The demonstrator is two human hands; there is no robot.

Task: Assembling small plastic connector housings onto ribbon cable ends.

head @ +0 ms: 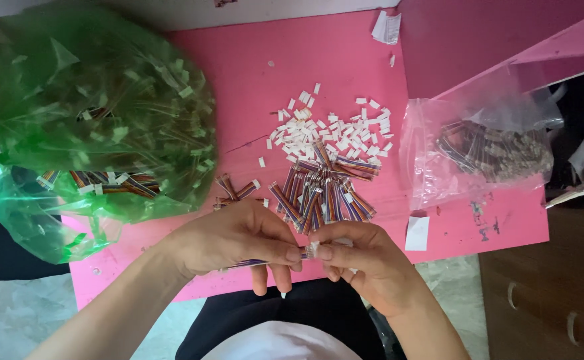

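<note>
A: What is held?
B: A ribbon cable (255, 263) is pinched by the left hand (228, 240); a white plug (310, 251) at its tip is clamped by the right hand (365, 263), low over the pink table (345, 47).

A: Surroundings?
B: A cable pile (318, 190) and loose white plugs (335, 127) are seen just beyond. A green bag (92, 113) is placed left, a clear bag (485, 150) right.

- Your left hand (238, 241) and right hand (365, 260) are bare: no gloves, rings or watch show.
- Both your forearms are uncovered up to the frame edge; no sleeves reach them.
- Your fingernails are longish and pointed, unpainted as far as can be told.
- Below your hands, you wear a white top (282, 343) and black trousers (318, 310).
</note>
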